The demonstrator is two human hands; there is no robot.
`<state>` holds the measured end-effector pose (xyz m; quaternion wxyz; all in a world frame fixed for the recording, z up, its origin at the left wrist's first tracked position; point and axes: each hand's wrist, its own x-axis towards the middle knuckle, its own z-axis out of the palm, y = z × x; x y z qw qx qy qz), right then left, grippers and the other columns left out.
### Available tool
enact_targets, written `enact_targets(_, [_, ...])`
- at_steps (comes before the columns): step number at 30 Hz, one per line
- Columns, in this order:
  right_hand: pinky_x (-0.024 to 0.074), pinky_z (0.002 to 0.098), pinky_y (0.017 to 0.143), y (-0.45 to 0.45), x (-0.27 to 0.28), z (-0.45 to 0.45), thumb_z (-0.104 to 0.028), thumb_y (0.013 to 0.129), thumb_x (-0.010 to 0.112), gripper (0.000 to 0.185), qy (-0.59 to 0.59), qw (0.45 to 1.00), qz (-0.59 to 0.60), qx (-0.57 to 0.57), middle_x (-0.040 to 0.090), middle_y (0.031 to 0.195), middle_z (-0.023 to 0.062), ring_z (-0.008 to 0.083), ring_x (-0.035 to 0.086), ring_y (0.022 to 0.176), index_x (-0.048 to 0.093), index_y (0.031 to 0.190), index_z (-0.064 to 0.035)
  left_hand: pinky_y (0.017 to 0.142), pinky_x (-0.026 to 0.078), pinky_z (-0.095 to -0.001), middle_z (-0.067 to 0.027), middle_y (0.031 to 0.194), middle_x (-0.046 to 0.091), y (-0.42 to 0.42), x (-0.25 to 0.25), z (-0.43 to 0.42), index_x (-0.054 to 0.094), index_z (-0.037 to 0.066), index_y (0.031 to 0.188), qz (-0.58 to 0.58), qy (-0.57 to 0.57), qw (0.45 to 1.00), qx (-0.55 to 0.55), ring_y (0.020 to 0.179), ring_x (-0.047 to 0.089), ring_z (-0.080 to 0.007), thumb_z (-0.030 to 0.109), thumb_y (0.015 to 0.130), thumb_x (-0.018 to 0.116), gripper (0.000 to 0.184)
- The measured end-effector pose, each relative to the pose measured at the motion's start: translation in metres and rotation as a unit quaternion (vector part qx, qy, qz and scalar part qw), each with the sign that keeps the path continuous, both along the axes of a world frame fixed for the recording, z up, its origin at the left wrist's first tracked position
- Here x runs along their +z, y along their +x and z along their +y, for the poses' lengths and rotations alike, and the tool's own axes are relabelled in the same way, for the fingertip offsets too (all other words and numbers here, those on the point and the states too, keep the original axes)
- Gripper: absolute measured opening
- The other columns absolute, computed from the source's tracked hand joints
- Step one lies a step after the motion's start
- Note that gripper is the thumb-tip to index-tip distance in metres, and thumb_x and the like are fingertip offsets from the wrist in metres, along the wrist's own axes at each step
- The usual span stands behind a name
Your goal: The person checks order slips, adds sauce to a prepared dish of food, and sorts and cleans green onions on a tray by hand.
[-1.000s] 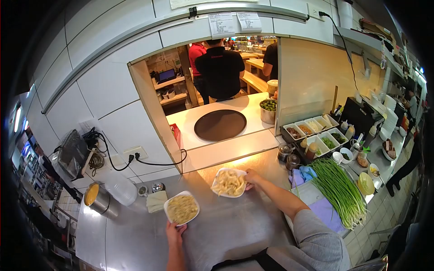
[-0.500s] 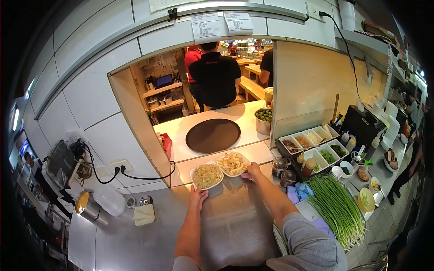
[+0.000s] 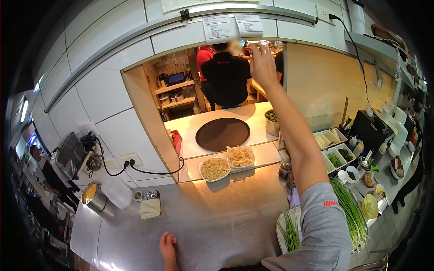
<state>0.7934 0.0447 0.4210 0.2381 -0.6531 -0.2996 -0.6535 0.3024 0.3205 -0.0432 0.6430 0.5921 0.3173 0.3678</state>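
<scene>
My right hand is raised high in front of the opening in the wall, just below and beside the paper slips; it is open, and I see nothing held in it. Low over the steel counter, my left hand is empty, its fingers loosely bent and slightly apart. A white bowl of fried rice and a white bowl of pale fried pieces stand side by side on the sill. Behind them lies a round dark tray.
Green onions and containers of toppings are on the right. A metal pot, a plastic jug and a folded cloth stand left. Beyond the opening is a person in black.
Both bowls have moved forward onto the sill and are out of my hands. My right hand has risen toward the paper slips, while my left hand has drawn back toward me.
</scene>
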Motion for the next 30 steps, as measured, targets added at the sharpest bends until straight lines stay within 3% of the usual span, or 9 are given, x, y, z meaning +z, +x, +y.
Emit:
enact_targets(4, [0.0408, 0.0438, 0.085, 0.006, 0.041, 0.006, 0.0, 0.074, 0.054, 0.043, -0.042, 0.998, -0.002, -0.054, 0.051, 0.114, 0.0156, 0.0337, 0.051, 0.101, 0.048, 0.116, -0.0071, 0.058, 0.046, -0.0224, -0.0067, 0.079, 0.058, -0.072, 0.024, -0.023, 0.055, -0.001, 0.104, 0.065, 0.04, 0.995, 0.062, 0.064, 0.054, -0.011, 0.009, 0.09, 0.048, 0.019])
enact_targets(7, [0.0415, 0.043, 0.085, 0.006, 0.047, 0.005, -0.001, 0.074, 0.053, 0.041, -0.049, 0.996, -0.004, -0.069, 0.053, 0.113, 0.0153, 0.0336, 0.054, 0.097, 0.049, 0.115, -0.007, 0.058, 0.046, -0.0222, -0.0055, 0.078, 0.058, -0.098, 0.026, -0.033, 0.056, -0.001, 0.101, 0.046, 0.042, 0.996, 0.071, 0.064, 0.054, -0.0105, 0.009, 0.089, 0.049, 0.017])
enact_targets(23, [0.0428, 0.041, 0.083, -0.006, 0.048, 0.012, -0.009, 0.077, 0.054, 0.043, -0.072, 0.988, 0.053, -0.129, 0.055, 0.112, 0.0165, 0.0326, 0.056, 0.094, 0.048, 0.119, -0.0102, 0.055, 0.042, -0.0208, -0.0026, 0.072, 0.057, -0.09, 0.045, -0.055, 0.06, -0.001, 0.093, 0.081, 0.074, 0.988, 0.108, 0.061, 0.052, -0.0087, 0.01, 0.086, 0.053, 0.015])
enact_targets(30, [0.0456, 0.0408, 0.079, -0.015, 0.052, 0.006, -0.006, 0.076, 0.056, 0.049, -0.114, 0.982, 0.082, -0.126, 0.055, 0.111, 0.0167, 0.0331, 0.057, 0.091, 0.045, 0.123, -0.0148, 0.055, 0.042, -0.021, -0.0019, 0.071, 0.056, -0.09, 0.045, -0.056, 0.06, 0.0, 0.093, 0.084, 0.074, 0.988, 0.11, 0.061, 0.052, -0.0087, 0.011, 0.085, 0.053, 0.016])
